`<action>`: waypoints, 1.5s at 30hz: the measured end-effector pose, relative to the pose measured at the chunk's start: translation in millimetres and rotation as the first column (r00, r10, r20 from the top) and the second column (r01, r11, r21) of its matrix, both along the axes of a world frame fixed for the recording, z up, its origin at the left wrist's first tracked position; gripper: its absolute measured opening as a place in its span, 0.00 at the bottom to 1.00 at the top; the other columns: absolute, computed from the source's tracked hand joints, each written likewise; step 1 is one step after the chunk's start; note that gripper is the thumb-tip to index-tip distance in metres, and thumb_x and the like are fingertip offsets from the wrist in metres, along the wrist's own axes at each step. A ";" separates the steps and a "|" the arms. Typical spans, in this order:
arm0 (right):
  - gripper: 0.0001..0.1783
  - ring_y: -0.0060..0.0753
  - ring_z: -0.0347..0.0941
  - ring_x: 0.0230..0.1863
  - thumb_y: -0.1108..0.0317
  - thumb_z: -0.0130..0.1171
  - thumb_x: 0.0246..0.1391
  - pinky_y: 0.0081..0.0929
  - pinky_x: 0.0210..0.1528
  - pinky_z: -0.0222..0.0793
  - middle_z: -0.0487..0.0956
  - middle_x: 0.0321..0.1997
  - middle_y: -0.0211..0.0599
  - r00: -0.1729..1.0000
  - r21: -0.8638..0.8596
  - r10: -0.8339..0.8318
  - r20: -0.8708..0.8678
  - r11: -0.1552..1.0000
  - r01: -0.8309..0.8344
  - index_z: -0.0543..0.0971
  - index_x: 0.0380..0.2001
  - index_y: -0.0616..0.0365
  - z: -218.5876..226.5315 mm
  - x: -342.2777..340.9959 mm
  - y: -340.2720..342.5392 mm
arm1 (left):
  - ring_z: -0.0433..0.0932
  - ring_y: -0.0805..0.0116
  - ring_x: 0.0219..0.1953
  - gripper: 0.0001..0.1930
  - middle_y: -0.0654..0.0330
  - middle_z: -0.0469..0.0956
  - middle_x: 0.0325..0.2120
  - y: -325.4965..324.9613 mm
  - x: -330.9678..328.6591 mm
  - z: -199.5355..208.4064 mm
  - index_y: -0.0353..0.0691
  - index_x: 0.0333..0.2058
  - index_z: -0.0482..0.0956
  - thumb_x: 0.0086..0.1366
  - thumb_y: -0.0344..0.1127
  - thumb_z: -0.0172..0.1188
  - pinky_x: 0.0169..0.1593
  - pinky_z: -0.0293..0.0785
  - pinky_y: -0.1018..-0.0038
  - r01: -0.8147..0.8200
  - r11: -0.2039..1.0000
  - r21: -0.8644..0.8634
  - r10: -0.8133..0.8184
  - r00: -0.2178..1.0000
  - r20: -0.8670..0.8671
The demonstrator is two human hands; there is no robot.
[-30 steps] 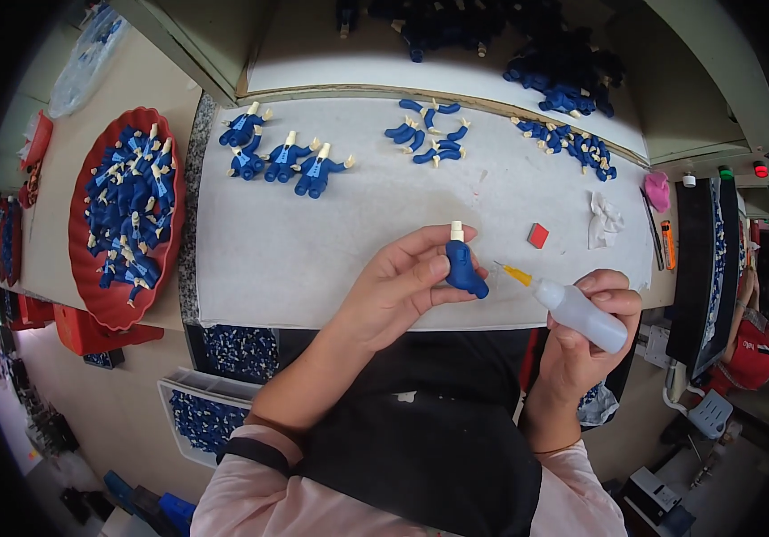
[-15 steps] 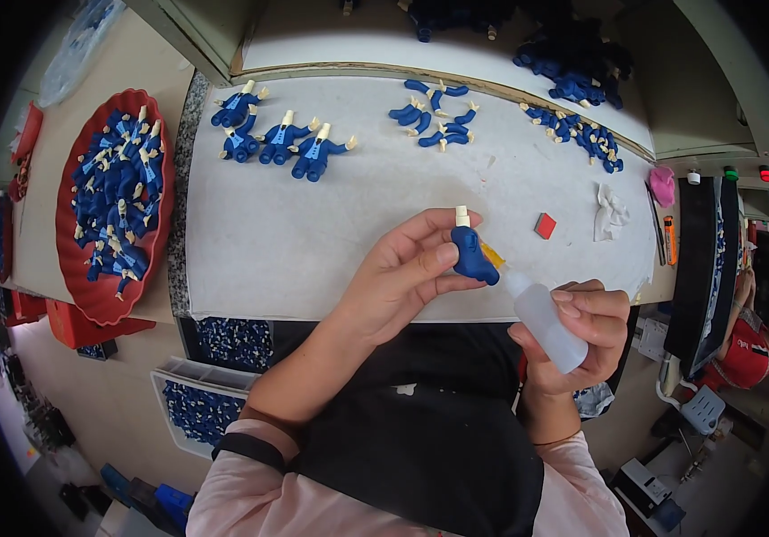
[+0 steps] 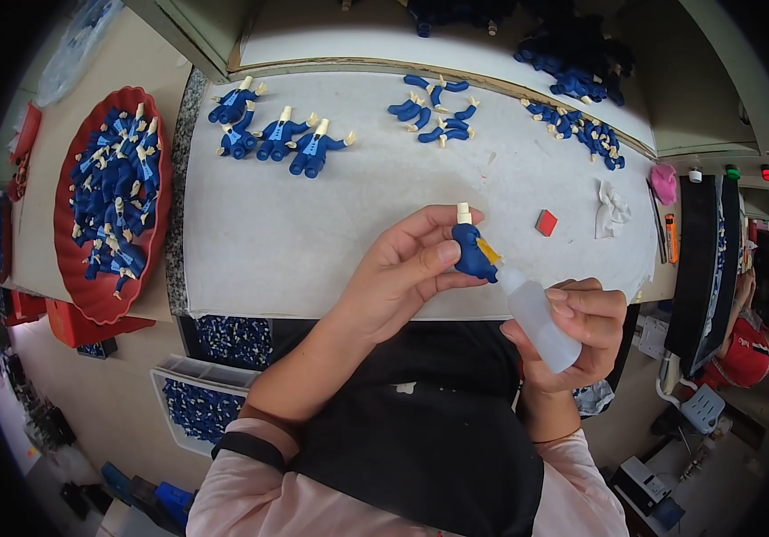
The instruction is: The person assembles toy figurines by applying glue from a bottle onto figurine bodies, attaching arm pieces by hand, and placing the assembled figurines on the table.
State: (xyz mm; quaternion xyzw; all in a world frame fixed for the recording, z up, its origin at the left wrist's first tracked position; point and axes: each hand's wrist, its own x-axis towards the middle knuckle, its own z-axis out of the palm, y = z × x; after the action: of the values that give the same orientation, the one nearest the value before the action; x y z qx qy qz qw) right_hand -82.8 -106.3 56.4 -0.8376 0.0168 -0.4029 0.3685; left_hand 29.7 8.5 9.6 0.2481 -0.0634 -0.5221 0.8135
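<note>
Between its thumb and fingers, my left hand (image 3: 411, 259) pinches a blue doll body (image 3: 472, 252) with a cream neck peg pointing away from me. My right hand (image 3: 581, 331) is wrapped round a translucent white squeeze bottle (image 3: 541, 324). The bottle's yellowish nozzle (image 3: 487, 251) reaches the right side of the doll body; whether the tip touches it I cannot tell. Beyond my hands lie several assembled blue figures (image 3: 315, 150) at the far left of the white work sheet (image 3: 268, 233). Loose blue arms (image 3: 445, 134) with cream hands lie in the far middle, and another pile of arms (image 3: 595, 139) at the far right.
A red scalloped tray (image 3: 111, 309) heaped with blue figures stands on the left. A red block (image 3: 546, 223), crumpled tissue (image 3: 613, 211), pink lump (image 3: 663, 183) and orange marker (image 3: 671, 238) lie right. A shelf (image 3: 331, 45) borders the far side. A clear bin (image 3: 210, 374) sits lower left.
The bottle and my right hand have shifted slightly left, with the nozzle moving a little along the doll body. My left hand holds the body nearly still.
</note>
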 end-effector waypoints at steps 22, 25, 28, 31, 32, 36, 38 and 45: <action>0.23 0.25 0.67 0.24 0.73 0.70 0.27 0.19 0.27 0.64 0.66 0.29 0.35 0.998 -0.054 -0.008 -0.069 0.999 0.005 0.70 0.31 0.59 6.9 -5.7 2.5 | 0.68 0.63 0.46 0.17 0.57 0.69 0.40 -2.6 -2.2 -3.9 0.36 0.48 0.63 0.58 0.30 0.49 0.48 0.67 0.70 -0.081 0.996 -0.023 0.081 0.997 -0.004; 0.23 0.25 0.67 0.24 0.72 0.70 0.27 0.19 0.27 0.64 0.66 0.29 0.35 0.997 -0.044 -0.007 -0.083 0.999 0.003 0.70 0.30 0.59 7.8 -6.4 3.5 | 0.68 0.63 0.46 0.18 0.56 0.69 0.40 -2.5 -2.0 -3.9 0.36 0.48 0.63 0.58 0.30 0.48 0.49 0.65 0.71 -0.086 0.996 -0.023 0.086 0.996 0.000; 0.23 0.25 0.67 0.24 0.72 0.70 0.27 0.19 0.27 0.64 0.66 0.29 0.35 0.997 0.004 -0.017 -0.081 1.000 0.017 0.71 0.30 0.59 7.3 -7.6 4.9 | 0.68 0.63 0.46 0.18 0.57 0.68 0.40 -2.6 -1.7 -2.5 0.35 0.48 0.62 0.59 0.30 0.48 0.49 0.64 0.71 -0.083 0.996 -0.023 0.084 0.996 0.007; 0.22 0.25 0.66 0.24 0.71 0.70 0.27 0.19 0.27 0.64 0.67 0.28 0.35 0.995 0.031 -0.030 -0.100 0.999 0.033 0.71 0.29 0.59 8.5 -7.8 5.3 | 0.68 0.64 0.46 0.18 0.56 0.69 0.40 -2.2 -2.2 -1.4 0.34 0.49 0.62 0.59 0.30 0.47 0.49 0.64 0.70 -0.080 0.997 0.009 0.080 0.997 0.007; 0.22 0.25 0.66 0.24 0.71 0.70 0.27 0.19 0.27 0.64 0.67 0.28 0.36 0.995 0.041 -0.027 -0.095 0.999 0.031 0.70 0.29 0.59 9.0 -6.8 5.0 | 0.68 0.64 0.46 0.18 0.56 0.69 0.40 -1.9 -2.1 -1.7 0.34 0.49 0.62 0.59 0.30 0.47 0.49 0.64 0.70 -0.081 0.997 0.009 0.081 0.997 0.006; 0.23 0.25 0.66 0.24 0.69 0.71 0.26 0.20 0.28 0.64 0.67 0.28 0.36 0.995 0.065 -0.015 -0.097 0.998 0.022 0.70 0.28 0.59 8.6 -6.6 3.4 | 0.68 0.64 0.45 0.18 0.55 0.70 0.38 -1.5 -2.2 -2.7 0.34 0.49 0.62 0.59 0.31 0.47 0.49 0.64 0.69 -0.048 0.999 -0.001 0.048 0.999 0.011; 0.23 0.25 0.66 0.24 0.69 0.71 0.26 0.20 0.28 0.64 0.67 0.28 0.36 0.995 0.059 -0.021 -0.100 0.998 0.027 0.70 0.28 0.59 9.3 -6.3 3.7 | 0.68 0.64 0.45 0.18 0.55 0.70 0.37 -1.5 -2.3 -2.8 0.34 0.49 0.62 0.60 0.31 0.46 0.49 0.64 0.69 -0.044 0.999 -0.007 0.044 0.999 0.008; 0.23 0.25 0.65 0.24 0.69 0.71 0.26 0.20 0.28 0.64 0.67 0.28 0.35 0.995 0.076 -0.016 -0.097 0.997 0.023 0.69 0.28 0.59 7.7 -6.1 3.5 | 0.69 0.63 0.45 0.17 0.55 0.70 0.38 -1.1 -2.1 -2.2 0.34 0.48 0.63 0.60 0.31 0.46 0.49 0.64 0.69 -0.025 1.000 -0.001 0.025 1.000 0.005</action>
State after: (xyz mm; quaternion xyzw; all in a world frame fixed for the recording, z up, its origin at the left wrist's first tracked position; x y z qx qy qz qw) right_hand -88.9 -102.9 64.1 -0.8410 0.0583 -0.3645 0.3955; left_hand 27.6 7.4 7.4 0.2498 -0.0628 -0.5111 0.8200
